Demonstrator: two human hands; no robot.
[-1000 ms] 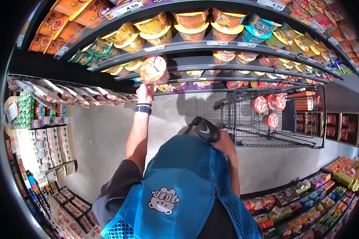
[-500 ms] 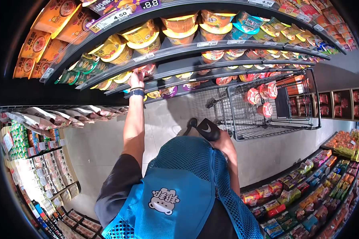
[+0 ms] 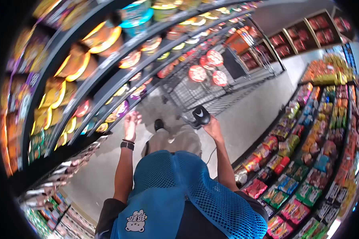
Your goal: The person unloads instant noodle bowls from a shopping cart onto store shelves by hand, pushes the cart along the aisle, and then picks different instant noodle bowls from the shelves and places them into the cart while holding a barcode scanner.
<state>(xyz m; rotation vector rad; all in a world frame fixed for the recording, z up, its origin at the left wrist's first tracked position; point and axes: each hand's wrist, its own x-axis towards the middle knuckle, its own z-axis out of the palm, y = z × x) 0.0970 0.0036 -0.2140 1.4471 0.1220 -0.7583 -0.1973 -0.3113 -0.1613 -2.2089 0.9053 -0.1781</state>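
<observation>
My left hand [image 3: 132,125] is off the shelf with its palm up and its fingers apart, holding nothing. It is just to the right of the lower shelves of instant noodle tubs. One red tub [image 3: 82,108] sits on a shelf farther left, beside yellow tubs [image 3: 54,93]. My right hand [image 3: 212,128] is wrapped round a black handheld device [image 3: 201,114] with a white curved mark. Beyond it stands a wire shopping cart [image 3: 243,92], in which several red-and-white noodle tubs [image 3: 197,73] lie.
Dark shelf edges [image 3: 83,85] curve along my left side. To my right, a tiered rack [image 3: 293,165] holds bagged snacks. Wooden cubbies [image 3: 297,40] with red packs line the back. Grey floor [image 3: 243,127] lies between the racks.
My left hand has come back from the shelf and opened. My view has turned to the right, and the cart appears farther left and higher. The right hand still holds the black device.
</observation>
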